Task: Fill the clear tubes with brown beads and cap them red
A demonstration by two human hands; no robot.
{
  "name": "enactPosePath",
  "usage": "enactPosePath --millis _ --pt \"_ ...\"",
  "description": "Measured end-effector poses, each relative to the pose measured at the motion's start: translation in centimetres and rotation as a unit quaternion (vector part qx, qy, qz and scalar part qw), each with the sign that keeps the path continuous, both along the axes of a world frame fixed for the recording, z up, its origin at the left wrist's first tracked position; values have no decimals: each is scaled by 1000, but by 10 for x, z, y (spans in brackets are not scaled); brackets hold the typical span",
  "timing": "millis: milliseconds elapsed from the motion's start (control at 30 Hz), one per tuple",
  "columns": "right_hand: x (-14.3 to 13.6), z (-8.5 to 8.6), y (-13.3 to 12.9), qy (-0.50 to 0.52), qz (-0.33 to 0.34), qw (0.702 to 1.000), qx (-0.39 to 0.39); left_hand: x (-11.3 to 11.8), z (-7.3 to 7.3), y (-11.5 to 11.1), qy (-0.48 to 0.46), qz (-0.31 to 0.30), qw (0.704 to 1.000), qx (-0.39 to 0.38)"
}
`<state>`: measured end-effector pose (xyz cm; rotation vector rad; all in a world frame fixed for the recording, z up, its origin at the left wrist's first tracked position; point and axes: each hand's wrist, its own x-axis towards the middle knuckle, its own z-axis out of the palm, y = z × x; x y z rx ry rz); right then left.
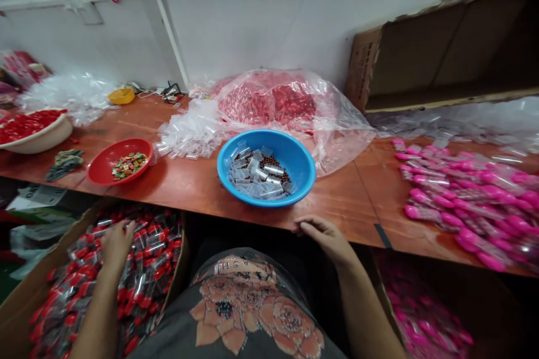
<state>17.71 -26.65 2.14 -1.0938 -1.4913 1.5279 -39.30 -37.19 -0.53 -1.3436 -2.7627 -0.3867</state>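
- The left hand is over the box of red-capped tubes, fingers loosely apart, nothing visible in them
- The right hand is at the front edge of the counter, fingers bent; I cannot tell whether it pinches anything
- The blue bowl of clear tubes lies ahead and left of the right hand, the nearer of the 2, tubes at mixed angles

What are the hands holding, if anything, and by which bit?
Nothing shows in the right hand, by the edge of the table. The left hand, over the red-capped tubes, is too blurred to tell.
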Motion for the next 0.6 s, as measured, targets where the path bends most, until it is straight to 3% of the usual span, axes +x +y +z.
enactPosePath --millis 67,133,200,267,333,400,500,600 --pt "5 17 33 20 -72 995 63 36 33 53 -7 -109 989 95" --pt "6 29 72 -7 -123 985 119 89 67 114 -26 -204 964 167" --pt "2 35 114 -98 -102 977 163 153 95 175 -55 -315 937 143" --pt "-6 37 151 -222 -57 947 223 216 108 231 -56 -437 897 41" --pt "-15 35 179 -335 -2 907 255 268 106 276 5 -478 873 -99" --pt "-24 31 197 -390 47 884 253 305 92 309 18 -473 868 -148" --pt "-36 19 209 -411 112 873 239 334 66 338 26 -458 870 -183" --pt "-43 3 211 -414 161 864 238 342 49 350 31 -462 863 -201"
